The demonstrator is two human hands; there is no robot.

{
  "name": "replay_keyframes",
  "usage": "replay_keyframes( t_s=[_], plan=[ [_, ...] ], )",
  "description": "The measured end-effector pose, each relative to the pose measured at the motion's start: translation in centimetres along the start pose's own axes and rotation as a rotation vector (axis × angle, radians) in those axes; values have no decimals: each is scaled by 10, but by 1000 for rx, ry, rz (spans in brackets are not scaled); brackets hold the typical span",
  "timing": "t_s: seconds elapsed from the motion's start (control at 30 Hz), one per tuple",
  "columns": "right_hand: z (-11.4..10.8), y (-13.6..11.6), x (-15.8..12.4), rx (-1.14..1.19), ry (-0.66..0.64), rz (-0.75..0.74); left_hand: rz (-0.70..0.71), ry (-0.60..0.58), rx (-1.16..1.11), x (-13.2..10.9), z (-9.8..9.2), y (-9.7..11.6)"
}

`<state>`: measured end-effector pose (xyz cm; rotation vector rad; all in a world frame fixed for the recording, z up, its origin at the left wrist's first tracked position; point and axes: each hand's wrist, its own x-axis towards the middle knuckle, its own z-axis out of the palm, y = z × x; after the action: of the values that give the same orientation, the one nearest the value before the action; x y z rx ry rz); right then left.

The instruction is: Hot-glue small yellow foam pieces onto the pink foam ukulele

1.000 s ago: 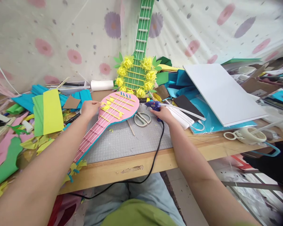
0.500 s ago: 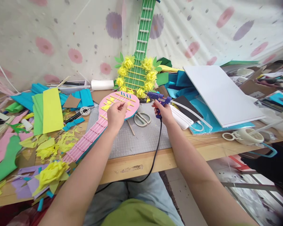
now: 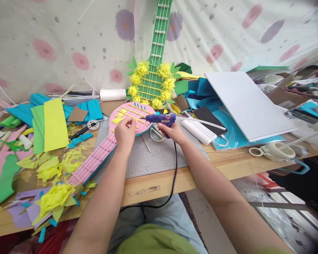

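Glue gun [image 3: 164, 120] and pink guitar [image 3: 109, 141]

Right hand [image 3: 173, 130] clamped around the glue gun's handle, centre of frame. Left hand [image 3: 125, 133]: thumb and fingertips together near the gun's front end; any held piece indistinct. Pink guitar lies left of centre, neck toward lower left. Estimate: gun rigid, front possibly hot, handle safest; guitar light, fairly stiff, strings fragile, best gripped by its edges.

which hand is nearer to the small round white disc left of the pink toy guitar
Left. The left hand is right of the disc, by the toy guitar's rounded body; the right hand is farther right, holding the dark blue glue gun.
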<state>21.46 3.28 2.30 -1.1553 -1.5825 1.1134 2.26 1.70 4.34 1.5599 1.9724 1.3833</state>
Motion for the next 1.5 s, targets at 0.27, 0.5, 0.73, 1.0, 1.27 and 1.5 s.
replay_keyframes(
  t_s=[0.27, 0.5, 0.73, 1.0, 1.27, 1.5],
  plan=[
    [0, -2, -1, -40, -8, -3, -3, -10, -23, -1, 0, 1],
    [0, -1, 0, -60, -3, -6, -24, -27, -2, -2, 1, 1],
    [1, -2, 0, -60, 6, -4, -11, -30, 6, -3, 2, 1],
    [0, -2, 1, -50, 16, -2, 5, -35, 9, -4, 5, -1],
    [-1, 2, 1, -38, 0, -3, -72, -37, -14, -2, 4, 0],
    [-4, 2, 2, -76, 17, 21, -102, -35, -138, 1, 7, -7]
  ],
)
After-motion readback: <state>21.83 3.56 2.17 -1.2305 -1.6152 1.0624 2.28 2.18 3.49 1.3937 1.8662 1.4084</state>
